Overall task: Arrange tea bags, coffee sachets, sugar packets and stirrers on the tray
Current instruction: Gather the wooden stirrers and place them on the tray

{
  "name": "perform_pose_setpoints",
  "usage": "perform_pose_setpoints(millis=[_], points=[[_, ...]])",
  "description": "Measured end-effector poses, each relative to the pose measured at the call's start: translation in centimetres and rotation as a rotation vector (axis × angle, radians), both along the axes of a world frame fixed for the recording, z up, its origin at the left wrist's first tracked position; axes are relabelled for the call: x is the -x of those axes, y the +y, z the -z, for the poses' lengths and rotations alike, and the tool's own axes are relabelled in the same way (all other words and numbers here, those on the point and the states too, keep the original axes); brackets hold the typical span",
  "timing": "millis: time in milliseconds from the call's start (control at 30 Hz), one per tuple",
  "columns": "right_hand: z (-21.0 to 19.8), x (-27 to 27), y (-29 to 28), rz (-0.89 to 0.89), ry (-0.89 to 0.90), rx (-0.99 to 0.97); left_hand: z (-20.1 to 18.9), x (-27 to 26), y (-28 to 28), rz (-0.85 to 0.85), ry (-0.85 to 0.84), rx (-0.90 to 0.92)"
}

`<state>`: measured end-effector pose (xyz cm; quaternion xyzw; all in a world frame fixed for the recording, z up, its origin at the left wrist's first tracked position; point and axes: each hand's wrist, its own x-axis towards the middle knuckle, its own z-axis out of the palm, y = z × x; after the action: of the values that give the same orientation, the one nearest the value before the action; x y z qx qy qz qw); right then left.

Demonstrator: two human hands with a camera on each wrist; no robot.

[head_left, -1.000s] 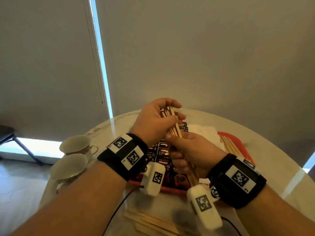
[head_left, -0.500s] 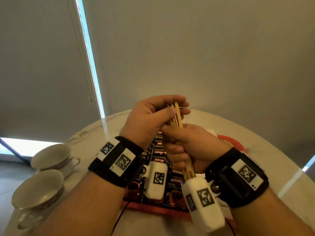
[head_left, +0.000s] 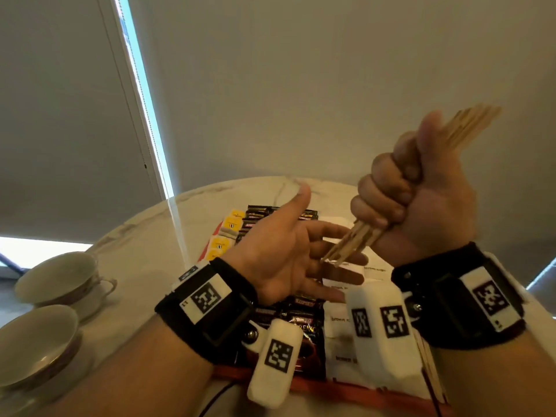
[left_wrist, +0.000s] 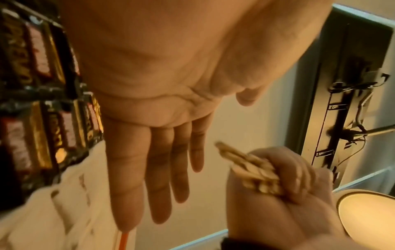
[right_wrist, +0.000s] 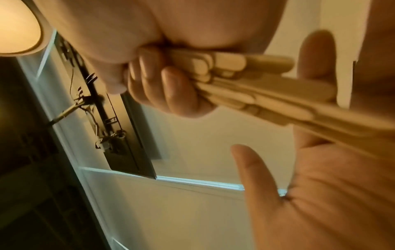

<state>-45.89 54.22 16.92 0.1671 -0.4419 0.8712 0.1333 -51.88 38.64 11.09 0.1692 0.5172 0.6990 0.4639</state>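
Observation:
My right hand is raised above the tray and grips a bundle of wooden stirrers in its fist; their far ends fan out above the thumb. The same bundle of stirrers fills the right wrist view. My left hand is flat and held sideways, fingers straight, with the lower stirrer ends close to its palm. The left wrist view shows those straight fingers apart from the stirrers. On the red tray lie dark coffee sachets, yellow tea bags and white sugar packets.
Two empty cups on saucers stand at the left of the round marble table. More stirrers lie along the tray's right side. Grey blinds hang behind the table.
My left hand has let go of the stirrer bundle and flattened out. My right hand has lifted the bundle up and to the right, tilting it.

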Motion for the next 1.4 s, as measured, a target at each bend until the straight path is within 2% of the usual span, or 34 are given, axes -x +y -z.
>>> perform_pose_setpoints(millis=[100,167,267,400,467,600,700,833,900,1000,1067,1167,1300,1400], points=[[1.1,0.7,-0.3,0.117,0.024,0.005,0.4,-0.6,0.8,0.001,-0.129,-0.061],[1.9,1.3,-0.6,0.157,0.011,-0.039,0.6,-0.8,1.2,-0.057,-0.211,-0.116],[3.3,1.9,-1.4,0.178,-0.034,-0.166,0.9,-0.9,1.4,-0.142,-0.237,-0.173],[4.7,2.2,-2.5,0.116,-0.111,-0.281,1.1,-0.7,1.6,-0.222,-0.244,-0.255],[4.9,2.1,-2.9,0.105,-0.142,-0.315,1.2,-0.5,1.7,-0.251,-0.157,-0.215],[4.4,1.7,-2.8,0.026,-0.214,-0.460,0.2,-0.4,0.8,-0.268,0.161,-0.134],[4.1,1.3,-2.5,-0.160,-0.305,-0.606,-1.5,-0.3,-0.6,-0.302,0.376,-0.137],[4.3,0.8,-3.3,-0.376,-0.351,-0.845,-3.0,-0.3,-2.2,-0.239,0.742,-0.072],[4.0,0.6,-3.8,-0.422,-0.348,-0.819,-3.5,-0.8,-2.4,-0.242,0.852,-0.054],[3.2,0.6,-3.6,-0.390,-0.324,-0.698,-4.0,-0.9,-2.6,-0.341,0.801,-0.222],[3.0,0.7,-3.3,-0.325,-0.392,-0.564,-4.2,-0.5,-2.8,-0.483,0.761,-0.329],[3.1,0.9,-3.4,-0.238,-0.547,-0.300,-4.3,-0.5,-2.8,-0.638,0.827,-0.325],[3.8,1.3,-4.4,-0.149,-0.570,-0.356,-4.3,-1.4,-2.6,-0.665,0.990,-0.197],[3.9,1.4,-4.6,-0.147,-0.587,-0.321,-4.4,-1.3,-2.7,-0.785,1.081,-0.189]])
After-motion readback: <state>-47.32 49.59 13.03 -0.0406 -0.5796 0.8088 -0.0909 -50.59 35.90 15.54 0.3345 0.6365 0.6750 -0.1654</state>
